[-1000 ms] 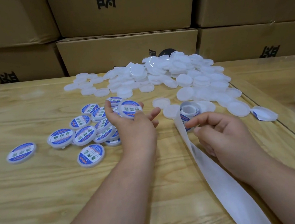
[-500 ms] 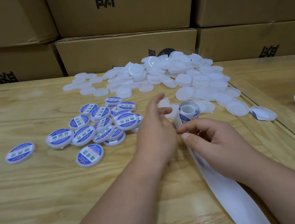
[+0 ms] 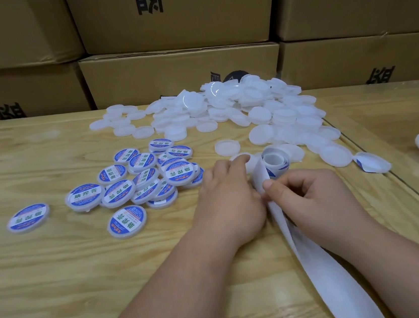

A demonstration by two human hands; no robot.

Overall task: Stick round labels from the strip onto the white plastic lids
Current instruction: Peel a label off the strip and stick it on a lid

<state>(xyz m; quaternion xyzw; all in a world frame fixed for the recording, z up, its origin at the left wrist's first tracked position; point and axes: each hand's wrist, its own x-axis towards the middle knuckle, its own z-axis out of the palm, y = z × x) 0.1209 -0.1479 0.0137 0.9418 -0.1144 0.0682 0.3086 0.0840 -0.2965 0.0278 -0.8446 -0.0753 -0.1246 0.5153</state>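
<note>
- Labels: strip (image 3: 319, 264) is running from a curled roll (image 3: 276, 162) toward the person.
- Right hand (image 3: 310, 196) is pinching the strip just below the roll.
- Left hand (image 3: 227, 199) is touching the strip; its grip cannot be told.
- Labelled lids (image 3: 139, 180), roughly twenty, are lying at left.
- Blank lids (image 3: 236, 108), a far larger pile, are waiting behind on the table (image 3: 60, 283).

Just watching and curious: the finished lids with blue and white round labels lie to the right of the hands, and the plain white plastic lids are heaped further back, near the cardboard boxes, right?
Not quite. The head view shows the lids with blue and white round labels lying to the left of the hands, not the right. The plain white plastic lids are indeed heaped further back, near the brown cardboard boxes.
</note>
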